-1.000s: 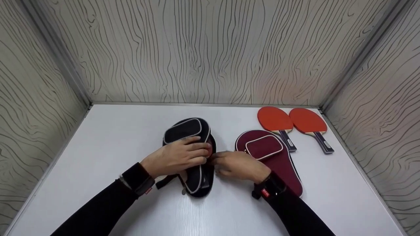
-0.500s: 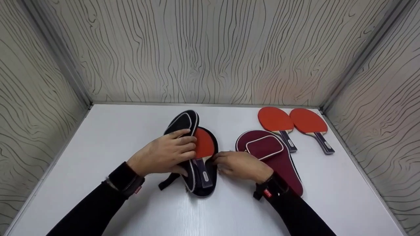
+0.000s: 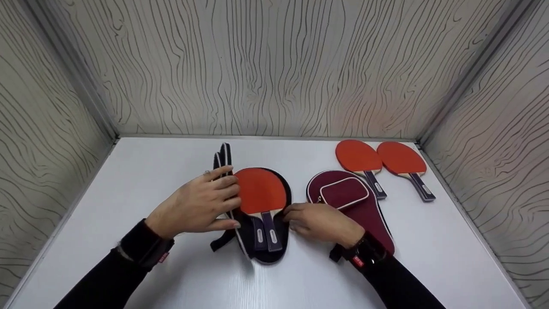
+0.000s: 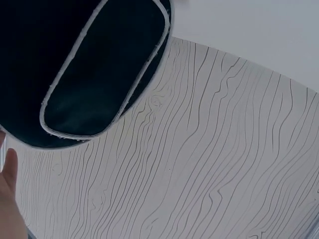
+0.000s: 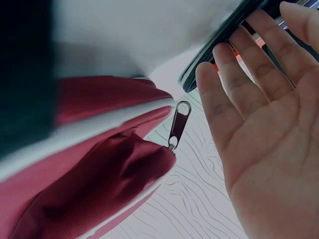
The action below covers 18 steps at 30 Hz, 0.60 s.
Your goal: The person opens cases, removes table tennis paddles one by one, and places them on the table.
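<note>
Head view: left hand (image 3: 195,206) flat, propping black case flap (image 3: 224,161) upright; right hand (image 3: 319,221) relaxed, steadying case rim (image 3: 288,201); keep flap back, clear of paddles (image 3: 260,191).

Even, soft overhead lighting; head view sharp, wrist views partly blurred.

Head view: bright and diffuse, with a faint sheen on the white bench (image 3: 171,180) near the front edge and only short, weak shadows under the left hand (image 3: 197,206) and right hand (image 3: 321,221). A warm pinkish tint shows on the back wall (image 3: 369,103) above the red paddles (image 3: 381,161). Wall lines bow towards the corners, a wide-lens distortion. Left wrist view: the black case (image 4: 75,64) is dark, with little surface detail. Right wrist view: the maroon case (image 5: 84,189) and the dark left edge are smeared and out of focus; the palm is sharper and evenly lit.
</note>
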Tool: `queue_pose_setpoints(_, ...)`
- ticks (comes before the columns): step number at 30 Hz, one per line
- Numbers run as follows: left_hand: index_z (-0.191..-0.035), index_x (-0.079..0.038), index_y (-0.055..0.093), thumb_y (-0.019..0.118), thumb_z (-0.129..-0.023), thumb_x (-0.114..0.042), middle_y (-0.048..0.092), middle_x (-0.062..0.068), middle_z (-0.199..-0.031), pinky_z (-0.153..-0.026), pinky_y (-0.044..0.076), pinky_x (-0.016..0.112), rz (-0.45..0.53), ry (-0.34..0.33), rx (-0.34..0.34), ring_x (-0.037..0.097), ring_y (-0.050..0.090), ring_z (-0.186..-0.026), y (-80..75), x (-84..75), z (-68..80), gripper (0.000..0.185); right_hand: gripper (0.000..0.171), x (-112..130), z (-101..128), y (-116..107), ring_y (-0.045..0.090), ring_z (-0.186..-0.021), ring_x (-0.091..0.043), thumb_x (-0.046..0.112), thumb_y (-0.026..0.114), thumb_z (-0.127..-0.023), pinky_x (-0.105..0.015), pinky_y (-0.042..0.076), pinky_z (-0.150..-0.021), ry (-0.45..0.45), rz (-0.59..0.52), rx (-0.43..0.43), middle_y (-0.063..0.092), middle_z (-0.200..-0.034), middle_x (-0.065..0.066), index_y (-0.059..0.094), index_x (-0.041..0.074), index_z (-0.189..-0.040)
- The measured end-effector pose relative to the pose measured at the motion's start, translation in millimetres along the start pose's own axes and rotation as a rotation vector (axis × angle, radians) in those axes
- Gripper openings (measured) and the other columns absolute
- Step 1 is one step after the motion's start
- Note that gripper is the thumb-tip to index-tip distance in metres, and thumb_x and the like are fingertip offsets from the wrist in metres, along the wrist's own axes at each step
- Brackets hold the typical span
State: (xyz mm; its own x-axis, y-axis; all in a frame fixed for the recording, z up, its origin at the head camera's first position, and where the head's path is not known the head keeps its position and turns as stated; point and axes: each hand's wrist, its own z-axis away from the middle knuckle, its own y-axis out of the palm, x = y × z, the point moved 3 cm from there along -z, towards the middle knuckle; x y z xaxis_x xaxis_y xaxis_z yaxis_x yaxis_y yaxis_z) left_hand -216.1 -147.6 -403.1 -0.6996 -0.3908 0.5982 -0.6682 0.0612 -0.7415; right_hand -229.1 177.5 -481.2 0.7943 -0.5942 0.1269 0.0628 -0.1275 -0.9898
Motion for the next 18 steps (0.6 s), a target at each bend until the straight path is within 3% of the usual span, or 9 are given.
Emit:
queue_pose_setpoints(11, -0.108, -0.019, 0.079, 0.06, -0.113, -0.073, 0.08, -0.001, -0.114, -0.123, 0.061, 0.049, 0.106, -0.082, -0.035, 0.023, 0.073, -0.114, -3.6, -7.6, 24.9, 0.058, 0.029, 2, 25, -1, 0.079, -0.135, -0.016, 0.014, 0.073, -0.112, -0.038, 0.069, -0.112, 0.014, 0.004, 0.029, 0.082, -0.146, 0.001, 0.086, 0.017, -0.138)
queue_pose_setpoints(18, -0.119, -0.021, 0.085, 0.066, -0.111, -0.071, 0.084, -0.001, -0.122, -0.106, 0.066, 0.045, 0.167, -0.127, 0.079, 0.023, 0.078, -0.116, 0.5, -19.5, 41.6, 0.054, 0.027, 5, 38, -4, 0.079, -0.133, -0.016, 0.016, 0.072, -0.114, -0.039, 0.069, -0.112, 0.031, -0.031, 0.033, 0.082, -0.146, 0.002, 0.086, 0.017, -0.137)
